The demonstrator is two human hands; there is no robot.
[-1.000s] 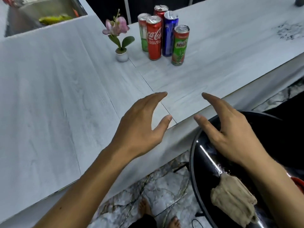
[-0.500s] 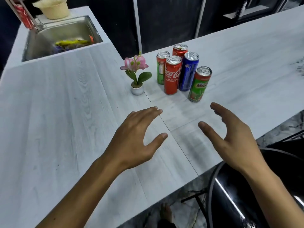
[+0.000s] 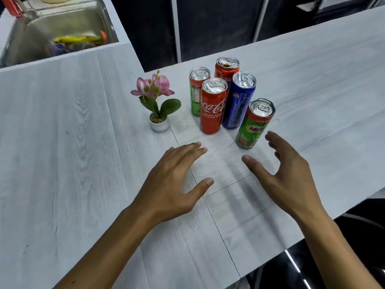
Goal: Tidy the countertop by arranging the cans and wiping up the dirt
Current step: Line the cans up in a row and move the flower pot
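Barely started, I'd say. The sink (image 3: 62, 24) far left has something yellow in it, too blurry to name. A pot (image 3: 159, 124) holds a pink flower (image 3: 153, 87). Five cans (image 3: 212, 109) stand loosely bunched on the desk (image 3: 62, 163), with Milo (image 3: 253, 127) just apart in front. Hovering spread open and empty: left hand (image 3: 173, 184), and right hand (image 3: 288, 176) beside Milo. No dirt or cloth visible, so wiping's left.

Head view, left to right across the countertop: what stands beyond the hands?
potted flower → green can → Coca-Cola can → blue can → Milo can. The rear red can overlaps others, so it is left out.
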